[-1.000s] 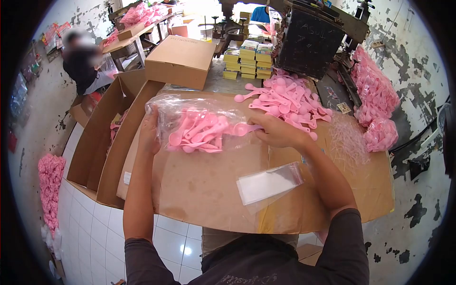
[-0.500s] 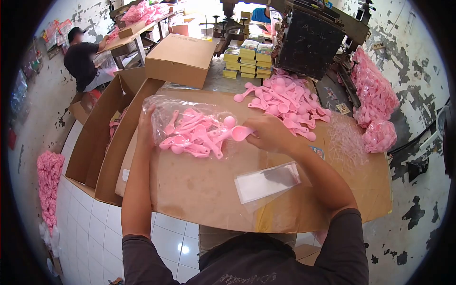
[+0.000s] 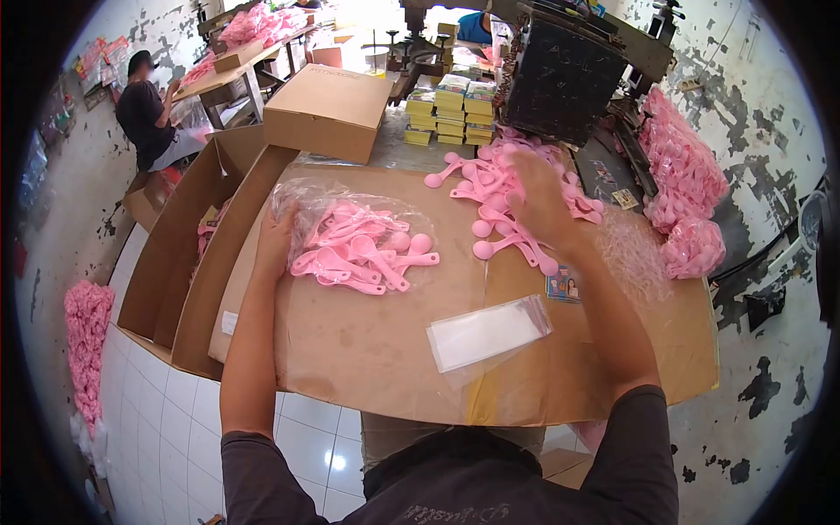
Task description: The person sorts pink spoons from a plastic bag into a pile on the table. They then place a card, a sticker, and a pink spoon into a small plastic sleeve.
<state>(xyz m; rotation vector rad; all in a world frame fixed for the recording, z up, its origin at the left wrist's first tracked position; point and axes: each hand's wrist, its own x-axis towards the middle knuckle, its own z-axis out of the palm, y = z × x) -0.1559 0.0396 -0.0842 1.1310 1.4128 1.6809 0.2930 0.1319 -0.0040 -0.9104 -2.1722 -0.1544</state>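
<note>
while left fingers (image 3: 288,216) hold the bag (image 3: 331,189), right fingers (image 3: 525,171), grip unclear, have reached loose spoons (image 3: 495,202).

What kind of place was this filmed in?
Probably a small packing workshop: loose pink spoons are heaped on a cardboard-covered table, a clear plastic bag holds more, and a large open carton stands alongside.

Dark T-shirt (image 3: 560,472), faint lettering (image 3: 453,514), khaki trousers (image 3: 389,437)
</note>
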